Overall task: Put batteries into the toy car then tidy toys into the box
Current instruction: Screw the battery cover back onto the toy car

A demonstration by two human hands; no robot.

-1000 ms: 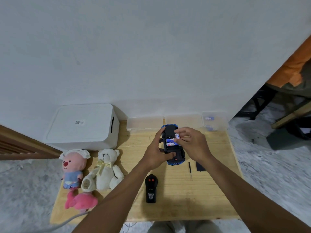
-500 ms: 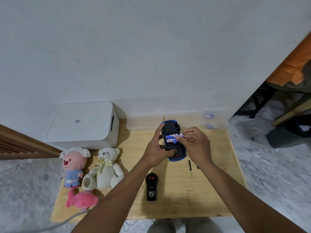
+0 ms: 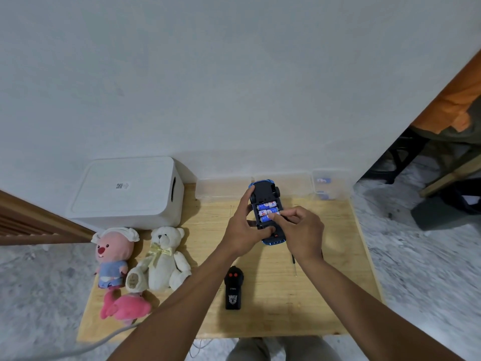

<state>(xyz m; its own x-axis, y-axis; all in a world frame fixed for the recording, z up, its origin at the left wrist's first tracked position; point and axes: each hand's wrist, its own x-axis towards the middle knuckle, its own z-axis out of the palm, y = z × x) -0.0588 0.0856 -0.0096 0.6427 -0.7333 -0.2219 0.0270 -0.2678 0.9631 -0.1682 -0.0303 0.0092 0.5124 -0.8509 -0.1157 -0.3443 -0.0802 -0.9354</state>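
Note:
The blue toy car (image 3: pixel 265 194) is held upside down above the wooden table (image 3: pixel 338 295), its black underside facing me. Three blue-and-white batteries (image 3: pixel 266 210) lie side by side in the open compartment. My left hand (image 3: pixel 243 230) grips the car from its left side, thumb on the underside. My right hand (image 3: pixel 299 230) presses its fingertips on the nearest battery. The white lidded box (image 3: pixel 125 191) stands at the table's back left. A pink beaver plush (image 3: pixel 113 254), a white teddy bear (image 3: pixel 162 259) and a pink plush (image 3: pixel 125 306) lie at the left.
A black remote control (image 3: pixel 233 287) lies near the table's front middle. A thin screwdriver (image 3: pixel 293 261) lies right of it, partly under my right wrist. Clear plastic containers (image 3: pixel 328 187) along the back edge hold spare batteries. A white cable (image 3: pixel 78 349) crosses the front left corner.
The third battery went from tilted between my right fingers to lying flat in the compartment. The car tipped slightly and rose a little toward the wall.

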